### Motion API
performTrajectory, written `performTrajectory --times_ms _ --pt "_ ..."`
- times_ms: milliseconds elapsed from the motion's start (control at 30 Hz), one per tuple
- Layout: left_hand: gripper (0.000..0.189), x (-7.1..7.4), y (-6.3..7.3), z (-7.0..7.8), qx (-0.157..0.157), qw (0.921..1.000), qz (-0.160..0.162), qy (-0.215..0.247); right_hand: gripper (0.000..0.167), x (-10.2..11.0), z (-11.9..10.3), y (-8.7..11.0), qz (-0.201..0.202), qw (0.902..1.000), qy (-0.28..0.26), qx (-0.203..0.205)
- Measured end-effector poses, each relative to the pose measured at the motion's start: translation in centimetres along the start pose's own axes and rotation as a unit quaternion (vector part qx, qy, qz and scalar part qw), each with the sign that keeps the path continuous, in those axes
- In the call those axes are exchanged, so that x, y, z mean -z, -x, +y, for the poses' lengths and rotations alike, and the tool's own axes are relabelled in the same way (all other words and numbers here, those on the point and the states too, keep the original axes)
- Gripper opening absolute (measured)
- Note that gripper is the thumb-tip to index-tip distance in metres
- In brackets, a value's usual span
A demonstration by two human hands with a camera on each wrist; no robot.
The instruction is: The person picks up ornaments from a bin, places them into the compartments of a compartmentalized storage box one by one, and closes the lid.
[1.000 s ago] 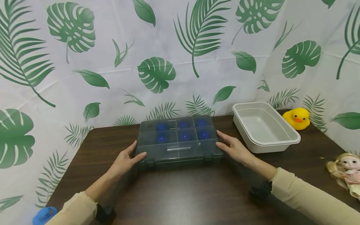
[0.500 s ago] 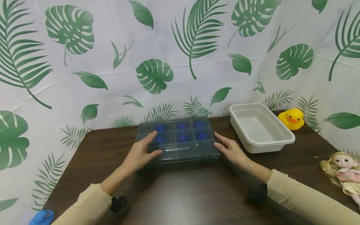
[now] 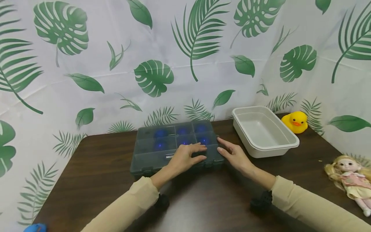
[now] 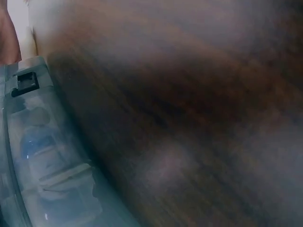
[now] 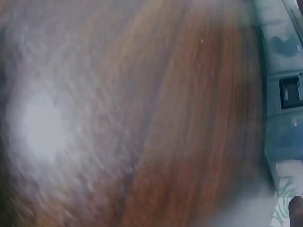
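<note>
A dark translucent compartment box (image 3: 150, 158) stands on the brown table, its lid down. Several glowing blue round things (image 3: 160, 145) show through the lid, too dim to name. My left hand (image 3: 185, 157) is over the front right part of the lid, fingers extended; whether it touches the lid I cannot tell. Against the box's right side rests my right hand (image 3: 236, 157), fingers fairly straight. A black latch (image 4: 26, 82) on the box's front shows in the left wrist view, and a latch (image 5: 291, 92) appears at the right wrist view's edge.
Right of the box stands a pale grey plastic tub (image 3: 240, 125), with a yellow rubber duck (image 3: 295, 122) beside it. A blond doll (image 3: 352, 177) lies at the table's right side. Something blue (image 3: 35, 228) peeks in at the lower left. A leaf-patterned cloth hangs behind.
My left hand has left the box's left side and moved right across its front to the front right of the lid. My right hand has stayed at the right side.
</note>
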State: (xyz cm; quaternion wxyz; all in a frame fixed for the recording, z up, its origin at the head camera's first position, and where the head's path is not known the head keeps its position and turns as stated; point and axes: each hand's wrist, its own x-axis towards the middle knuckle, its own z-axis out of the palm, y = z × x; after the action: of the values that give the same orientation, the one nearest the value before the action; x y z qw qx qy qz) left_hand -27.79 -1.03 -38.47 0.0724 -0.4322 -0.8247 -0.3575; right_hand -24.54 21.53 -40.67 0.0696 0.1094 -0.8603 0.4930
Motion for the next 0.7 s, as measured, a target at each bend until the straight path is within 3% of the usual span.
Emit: performTrajectory --times_ms 133,233,300,367,433,467,500,600,700 --pt "0.031 0.0 0.0 -0.3 -0.012 0.9999 0.002 0.002 0.046 -0.1 -0.3 0.7 0.037 0.9991 -0.012 -0.018" --pt "0.029 0.2 0.0 -0.2 -0.017 0.9998 -0.001 -0.002 0.042 -0.3 -0.8 2.1 0.071 0.9894 -0.106 -0.069" --pt "0.029 0.3 0.0 -0.1 -0.020 0.9998 0.000 -0.007 0.040 -0.4 -1.3 3.3 0.082 0.9685 -0.202 -0.121" --pt "0.029 0.4 0.0 0.0 -0.020 0.9997 0.000 -0.013 0.037 -0.7 -1.9 4.5 0.087 0.9350 -0.291 -0.183" --pt "0.029 0.5 0.0 0.0 -0.015 0.9998 -0.003 -0.009 0.036 -1.3 -2.3 5.6 0.080 0.9062 -0.343 -0.235" --pt "0.029 0.5 0.0 0.0 -0.012 0.9999 -0.005 -0.008 0.037 -1.6 -2.5 6.0 0.070 0.8963 -0.359 -0.250" --pt "0.029 0.4 0.0 0.0 -0.010 0.9999 -0.007 -0.006 0.038 -2.0 -2.7 6.3 0.060 0.8898 -0.369 -0.262" --pt "0.029 0.1 0.0 -0.1 -0.004 1.0000 -0.008 0.000 0.042 -3.1 -3.1 6.8 0.042 0.8820 -0.383 -0.271" --pt "0.030 0.1 0.1 -0.1 -0.003 1.0000 -0.009 0.000 0.043 -4.2 -3.4 6.7 0.038 0.8821 -0.386 -0.268"
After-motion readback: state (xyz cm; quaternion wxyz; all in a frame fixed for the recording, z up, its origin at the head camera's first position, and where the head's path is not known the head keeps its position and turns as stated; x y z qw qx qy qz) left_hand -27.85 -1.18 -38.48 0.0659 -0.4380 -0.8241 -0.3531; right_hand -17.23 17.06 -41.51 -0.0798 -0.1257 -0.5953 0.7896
